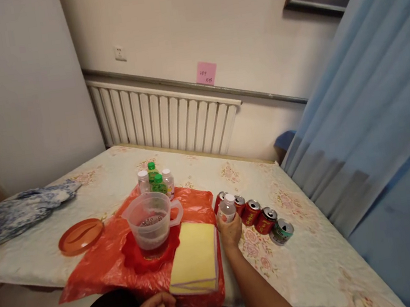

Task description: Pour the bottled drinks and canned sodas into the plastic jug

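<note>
Bare floral tablecloth [319, 259] lay open to the right of and behind the row of red drink cans [251, 212] and the green can [281, 230]. The right hand [231, 232], closed round a small white-capped clear bottle [227, 208], filled the narrow gap between cans and stacked yellow cloths [195, 256]. A clear plastic jug [152, 224] and clustered small bottles [155, 181] blocked the left.

a home room: radiator [163, 116], blue curtain [375, 114], floral-clothed table [309, 240].

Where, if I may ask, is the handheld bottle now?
Head view, right of centre: the right hand holds the bottle beside the yellow cloths, in front of the leftmost cans.
</note>
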The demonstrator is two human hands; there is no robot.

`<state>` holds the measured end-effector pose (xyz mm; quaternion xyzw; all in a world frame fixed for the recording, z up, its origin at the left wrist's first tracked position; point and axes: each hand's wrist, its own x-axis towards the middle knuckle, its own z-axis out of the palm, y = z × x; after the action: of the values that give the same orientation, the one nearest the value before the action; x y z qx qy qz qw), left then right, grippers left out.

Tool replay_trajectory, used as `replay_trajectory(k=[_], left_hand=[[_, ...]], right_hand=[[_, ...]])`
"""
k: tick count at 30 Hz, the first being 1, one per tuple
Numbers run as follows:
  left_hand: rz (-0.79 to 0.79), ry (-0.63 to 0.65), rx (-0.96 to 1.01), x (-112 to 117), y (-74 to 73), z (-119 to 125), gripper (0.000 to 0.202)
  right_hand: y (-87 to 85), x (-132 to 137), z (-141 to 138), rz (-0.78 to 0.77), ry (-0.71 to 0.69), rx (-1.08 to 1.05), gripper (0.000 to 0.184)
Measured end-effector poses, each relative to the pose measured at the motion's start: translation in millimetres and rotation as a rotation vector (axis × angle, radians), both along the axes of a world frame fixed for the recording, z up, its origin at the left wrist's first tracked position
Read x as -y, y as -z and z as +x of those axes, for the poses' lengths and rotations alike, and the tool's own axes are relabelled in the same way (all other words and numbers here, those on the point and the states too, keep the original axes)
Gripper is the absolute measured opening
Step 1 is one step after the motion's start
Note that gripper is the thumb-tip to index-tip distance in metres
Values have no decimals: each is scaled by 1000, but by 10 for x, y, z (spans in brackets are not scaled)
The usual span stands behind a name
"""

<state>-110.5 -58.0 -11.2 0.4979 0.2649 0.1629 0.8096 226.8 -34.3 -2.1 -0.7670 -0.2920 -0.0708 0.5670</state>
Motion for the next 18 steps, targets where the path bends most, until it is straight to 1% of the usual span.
replay_trajectory(k=[3, 4, 6, 8, 9, 11, 14, 16, 18], left_hand=[[7, -7, -8, -5, -13, 33, 36], [31, -9, -14, -13, -25, 67, 38], [120, -12, -33, -37, -68, 177, 42], [254, -24, -53, -59, -156, 336, 47], [320, -55, -69, -65, -223, 427, 48], [442, -155, -101, -58, -407, 612, 47], [725, -278, -112, -13, -764, 852, 49], [942, -277, -96, 23, -997, 967, 55], [1139, -263, -72, 51, -1188, 1042, 55]], right_hand=[[-56, 71, -1, 5, 67, 17, 45], [-78, 115, -7, 4, 60, 30, 43], [-124, 234, -30, -1, 21, 58, 42], [-180, 392, -75, -10, -61, 92, 41], [-215, 482, -108, -18, -118, 111, 41], [-299, 671, -193, -40, -252, 157, 41], [-429, 939, -350, -75, -433, 215, 45], [-484, 1077, -447, -86, -531, 245, 50], [-502, 1171, -520, -86, -597, 277, 55]])
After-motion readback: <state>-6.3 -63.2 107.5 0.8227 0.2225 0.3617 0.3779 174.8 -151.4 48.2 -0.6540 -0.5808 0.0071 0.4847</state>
